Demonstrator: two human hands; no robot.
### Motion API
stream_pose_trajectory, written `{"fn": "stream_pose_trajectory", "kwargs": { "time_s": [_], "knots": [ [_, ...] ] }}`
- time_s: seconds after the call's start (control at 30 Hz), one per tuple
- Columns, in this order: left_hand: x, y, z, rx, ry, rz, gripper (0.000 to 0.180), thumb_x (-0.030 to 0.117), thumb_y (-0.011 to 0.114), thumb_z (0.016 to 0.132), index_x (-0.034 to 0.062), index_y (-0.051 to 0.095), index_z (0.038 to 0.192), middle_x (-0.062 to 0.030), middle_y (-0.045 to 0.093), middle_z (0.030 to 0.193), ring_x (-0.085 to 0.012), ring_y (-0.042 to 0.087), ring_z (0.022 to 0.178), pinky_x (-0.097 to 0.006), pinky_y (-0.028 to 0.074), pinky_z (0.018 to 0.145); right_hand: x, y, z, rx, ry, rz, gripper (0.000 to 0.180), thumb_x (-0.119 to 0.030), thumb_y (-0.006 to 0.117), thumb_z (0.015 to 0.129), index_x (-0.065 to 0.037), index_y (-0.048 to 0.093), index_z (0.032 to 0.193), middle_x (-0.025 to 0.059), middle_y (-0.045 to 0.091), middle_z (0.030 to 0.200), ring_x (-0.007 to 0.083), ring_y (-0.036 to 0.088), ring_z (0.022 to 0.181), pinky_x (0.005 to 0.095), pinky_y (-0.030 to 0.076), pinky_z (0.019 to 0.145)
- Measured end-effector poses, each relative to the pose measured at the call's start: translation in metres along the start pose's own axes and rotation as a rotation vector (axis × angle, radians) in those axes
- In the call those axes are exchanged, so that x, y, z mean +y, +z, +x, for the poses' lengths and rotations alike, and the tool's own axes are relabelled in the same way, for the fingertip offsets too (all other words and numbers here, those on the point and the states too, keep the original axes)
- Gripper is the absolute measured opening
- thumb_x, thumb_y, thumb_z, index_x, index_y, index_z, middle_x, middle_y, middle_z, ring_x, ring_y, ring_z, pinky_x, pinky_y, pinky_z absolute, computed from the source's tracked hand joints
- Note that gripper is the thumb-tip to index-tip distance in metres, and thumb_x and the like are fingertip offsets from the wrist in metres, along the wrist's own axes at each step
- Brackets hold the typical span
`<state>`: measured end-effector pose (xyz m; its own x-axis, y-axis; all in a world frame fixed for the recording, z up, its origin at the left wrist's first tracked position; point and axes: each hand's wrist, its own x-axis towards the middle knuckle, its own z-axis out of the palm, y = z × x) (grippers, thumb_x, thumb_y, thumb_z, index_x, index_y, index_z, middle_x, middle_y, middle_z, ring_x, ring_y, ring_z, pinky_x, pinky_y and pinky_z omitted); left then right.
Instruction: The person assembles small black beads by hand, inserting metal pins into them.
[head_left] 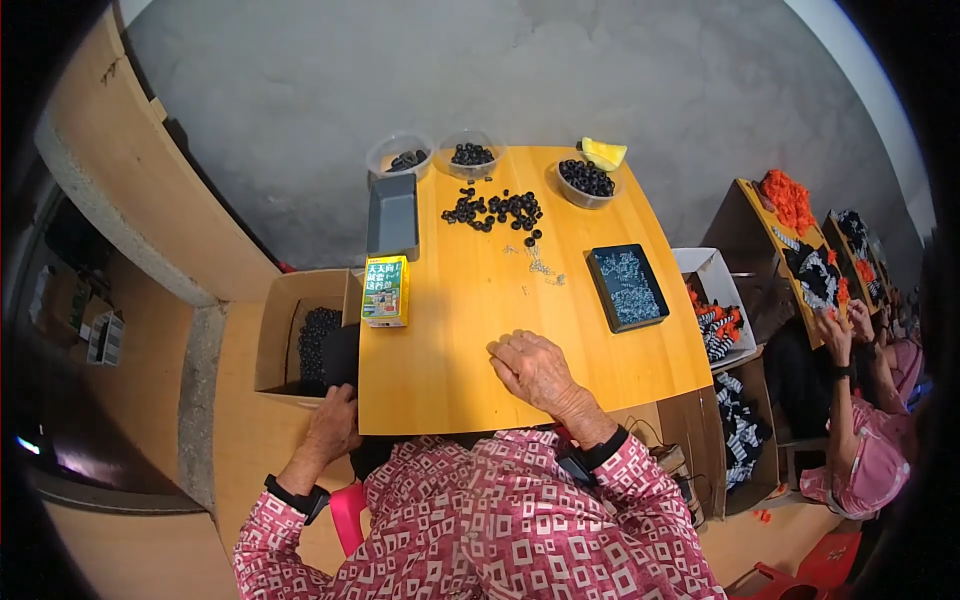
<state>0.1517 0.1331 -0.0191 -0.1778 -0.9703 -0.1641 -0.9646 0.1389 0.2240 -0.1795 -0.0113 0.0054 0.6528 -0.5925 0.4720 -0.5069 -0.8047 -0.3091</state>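
My right hand [538, 374] rests on the wooden table [480, 350] near its front edge, its fingers curled under; whatever they may hold is hidden. At the table's left front corner, low beside the edge, is my left hand [334, 424], fingers bent and partly out of sight. Ahead of my right hand lie small silvery wire pieces [543, 268], with loose black ring-shaped pieces [495, 210] beyond them. A black tray [632, 322] of many small metal pieces stands to the right. Neither hand touches these pieces.
Clear bowls [585, 201] of black pieces line the far edge, one with a yellow object [604, 152] on its rim. A grey tray [392, 218] and yellow-green carton [386, 292] stand left. Open boxes [270, 345] flank the table. Another person [875, 440] works at right.
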Motion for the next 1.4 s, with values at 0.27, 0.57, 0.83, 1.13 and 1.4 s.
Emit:
{"fn": "stream_pose_trajectory", "kwargs": {
  "time_s": [0.27, 0.57, 0.83, 1.13, 1.4],
  "knots": [
    [-0.019, 0.006, 0.008, 0.229, -0.02, -0.186, 0.031, 0.014, 0.067, 0.079, -0.0001, 0.065, 0.107, -0.0192, 0.055, 0.099, -0.0366, 0.052, 0.095, -0.043, 0.045, 0.084, -0.003, 0.002, 0.002, 0.003, 0.009, 0.015, 0.016, -0.01, 0.066, 0.084, -0.001, 0.066, 0.097, 0.0128, 0.067, 0.089, 0.0288, 0.064, 0.084, 0.0371, 0.053, 0.076],
    [-0.012, 0.014, 0.003, -0.066, -0.006, -0.118, 0.031, 0.012, 0.066, 0.079, 0.0022, 0.065, 0.109, -0.02, 0.054, 0.098, -0.0375, 0.05, 0.094, -0.042, 0.045, 0.084, 0.0, 0.005, -0.001, 0.036, -0.014, 0.042, 0.017, -0.01, 0.065, 0.083, 0.0, 0.065, 0.097, 0.0138, 0.064, 0.083, 0.0295, 0.062, 0.08, 0.0383, 0.053, 0.074],
    [0.009, -0.009, 0.012, -0.04, -0.026, 0.093, 0.035, 0.004, 0.064, 0.077, 0.0085, 0.066, 0.112, -0.0167, 0.052, 0.107, -0.035, 0.048, 0.091, -0.038, 0.044, 0.086, 0.003, 0.002, -0.005, -0.015, 0.002, 0.027, 0.017, -0.013, 0.064, 0.084, -0.002, 0.065, 0.098, 0.0135, 0.066, 0.086, 0.0299, 0.064, 0.082, 0.0375, 0.052, 0.076],
    [0.0, -0.013, 0.019, 0.209, -0.006, -0.125, 0.029, 0.0, 0.062, 0.078, 0.0061, 0.069, 0.106, -0.0122, 0.057, 0.099, -0.0328, 0.053, 0.095, -0.039, 0.047, 0.084, 0.004, 0.005, -0.004, -0.003, -0.016, 0.032, 0.016, -0.012, 0.065, 0.083, -0.002, 0.064, 0.096, 0.0132, 0.063, 0.081, 0.0296, 0.062, 0.079, 0.0394, 0.052, 0.073],
    [-0.039, 0.003, -0.009, 0.051, -0.254, -0.203, 0.012, 0.002, 0.062, 0.081, -0.0009, 0.068, 0.092, -0.0181, 0.067, 0.088, -0.0355, 0.066, 0.078, -0.04, 0.052, 0.068, 0.0, 0.007, -0.004, -0.004, -0.017, 0.04, 0.018, -0.012, 0.064, 0.084, -0.001, 0.065, 0.098, 0.0136, 0.065, 0.083, 0.0302, 0.062, 0.081, 0.0398, 0.052, 0.074]
  ]
}}
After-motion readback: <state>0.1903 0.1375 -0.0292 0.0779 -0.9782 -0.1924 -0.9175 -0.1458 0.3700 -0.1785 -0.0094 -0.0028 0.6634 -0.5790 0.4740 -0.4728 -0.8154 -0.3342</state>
